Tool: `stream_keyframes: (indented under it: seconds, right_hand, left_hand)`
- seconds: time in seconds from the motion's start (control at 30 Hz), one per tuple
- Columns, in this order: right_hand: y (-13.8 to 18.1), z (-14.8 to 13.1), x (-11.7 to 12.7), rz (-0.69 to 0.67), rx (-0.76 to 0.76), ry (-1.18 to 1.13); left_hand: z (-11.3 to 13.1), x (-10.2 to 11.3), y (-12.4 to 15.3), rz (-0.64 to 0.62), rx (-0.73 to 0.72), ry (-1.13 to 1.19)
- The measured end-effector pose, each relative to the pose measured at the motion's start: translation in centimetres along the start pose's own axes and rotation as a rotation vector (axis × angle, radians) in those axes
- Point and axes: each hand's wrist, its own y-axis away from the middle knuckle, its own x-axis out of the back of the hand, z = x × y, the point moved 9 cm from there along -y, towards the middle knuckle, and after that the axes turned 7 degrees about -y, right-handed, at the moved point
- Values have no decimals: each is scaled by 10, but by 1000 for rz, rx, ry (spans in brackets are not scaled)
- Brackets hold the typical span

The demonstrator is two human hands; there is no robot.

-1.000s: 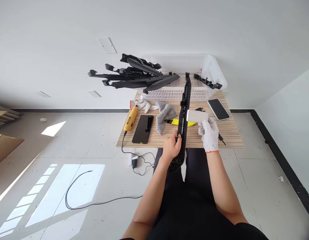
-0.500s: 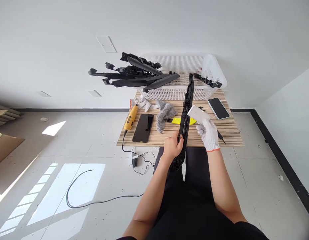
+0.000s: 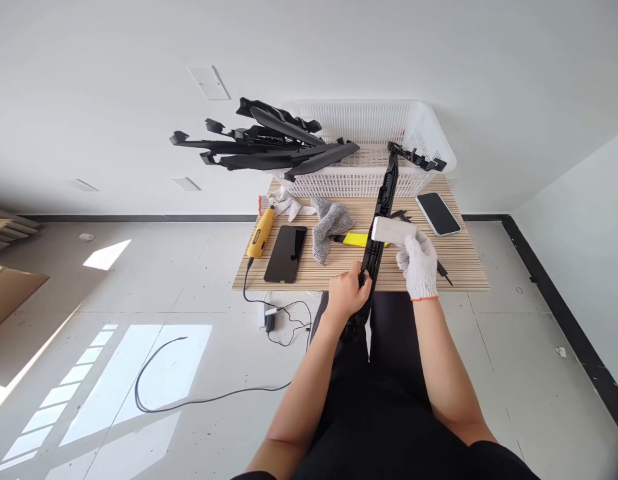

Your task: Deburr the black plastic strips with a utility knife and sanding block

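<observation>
Left fingers (image 3: 365, 289) clasp black strip (image 3: 383, 199), right fingers (image 3: 403, 260) pinch white block (image 3: 395, 231); seemingly mid-work. Pieces (image 3: 273, 162) over basket's (image 3: 349, 184) left edge possibly pending.

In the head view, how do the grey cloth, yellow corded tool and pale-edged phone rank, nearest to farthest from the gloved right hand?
1. Pale-edged phone, just beyond the right hand.
2. Grey cloth, to the hand's left.
3. Yellow corded tool, farther left, past the dark phone.
</observation>
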Motion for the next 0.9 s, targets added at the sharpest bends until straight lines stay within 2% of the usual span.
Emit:
stream_keyframes:
  seconds: [0.07,0.2,0.3,0.4,0.53,0.67,0.77,0.87,0.9]
  right_hand:
    - [-1,2,-4,-44,-16,21]
    - [-3,-4,0,1,42,-33]
    - [-2,0,-5,-45,-3,35]
    - [0,-3,3,49,31,2]
    - [2,1,-5,-22,-6,53]
    - [1,-5,2,49,45,-13]
    - [0,1,0,21,-26,34]
    - [0,1,7,100,-18,1]
    - [0,0,6,89,-12,5]
  left_hand:
    - [0,1,0,-2,-4,6]
    - [0,1,0,-19,-14,26]
    - [-2,1,0,-31,-6,38]
    - [-2,2,0,-23,-20,44]
    - [-4,1,0,-24,-15,44]
    - [-2,2,-1,-18,-33,41]
    - [-3,2,-2,-32,-21,42]
    - [-3,3,-2,-44,-12,53]
    - [-3,3,-2,-44,-8,58]
